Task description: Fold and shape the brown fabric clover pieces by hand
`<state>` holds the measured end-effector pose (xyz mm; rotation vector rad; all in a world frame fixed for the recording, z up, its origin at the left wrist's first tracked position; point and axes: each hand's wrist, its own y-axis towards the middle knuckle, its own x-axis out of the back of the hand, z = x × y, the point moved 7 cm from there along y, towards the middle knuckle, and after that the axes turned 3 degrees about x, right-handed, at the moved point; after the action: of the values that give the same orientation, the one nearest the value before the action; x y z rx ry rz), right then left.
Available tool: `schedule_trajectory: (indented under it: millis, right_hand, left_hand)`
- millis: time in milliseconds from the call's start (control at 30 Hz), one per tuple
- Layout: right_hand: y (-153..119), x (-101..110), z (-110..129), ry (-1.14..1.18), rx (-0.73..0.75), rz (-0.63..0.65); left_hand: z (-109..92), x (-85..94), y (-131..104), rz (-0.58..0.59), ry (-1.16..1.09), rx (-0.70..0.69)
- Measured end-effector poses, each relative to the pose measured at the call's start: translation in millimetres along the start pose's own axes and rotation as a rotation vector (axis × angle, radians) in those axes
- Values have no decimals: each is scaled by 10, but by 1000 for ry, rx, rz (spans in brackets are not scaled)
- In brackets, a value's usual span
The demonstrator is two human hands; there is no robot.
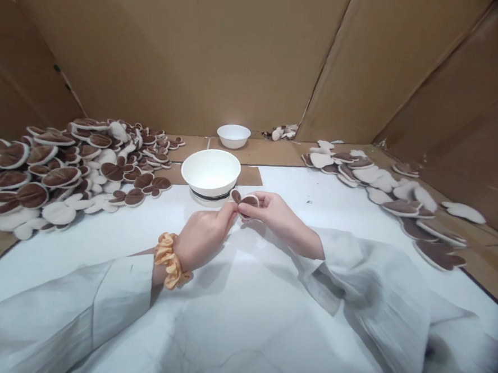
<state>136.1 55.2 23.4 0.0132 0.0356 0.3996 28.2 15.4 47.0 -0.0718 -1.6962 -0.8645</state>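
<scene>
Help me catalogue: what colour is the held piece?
The held piece is brown, edged in white, clearest in the head view.

Bright and soft light, faint shadow below left hand (204, 234), mild glare on table (241, 310), right corners dark, edges stretched

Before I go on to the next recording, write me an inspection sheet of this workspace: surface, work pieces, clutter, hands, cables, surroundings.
Surface: white tabletop, cardboard strip along the back.
Work pieces: one small brown-and-white piece in hand; similar pieces in a dense left pile and a looser right pile.
Clutter: nearer white bowl with a dark band low down; smaller white bowl behind it; little heap by the back wall, too small to identify.
Hands: left hand and right hand both grip the piece by the fingers; yellow-orange scrunchie on the left wrist.
Cables: nothing seen.
Surroundings: cardboard walls at back and sides.
</scene>
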Motion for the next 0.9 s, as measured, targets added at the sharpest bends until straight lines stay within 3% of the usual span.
schedule_trajectory:
  millis: [333, 700, 900]
  right_hand:
    - [-23, -78, -67, 309, -32, -1]
    - [-11, -45, 68, 362, 3, -87]
    - [4, -33, 129, 305, 80, -92]
  left_hand:
    - [77, -84, 41, 29, -183, -34]
    - [117, -18, 128, -135, -219, -118]
    - [86, -6, 173, -156, -210, -151]
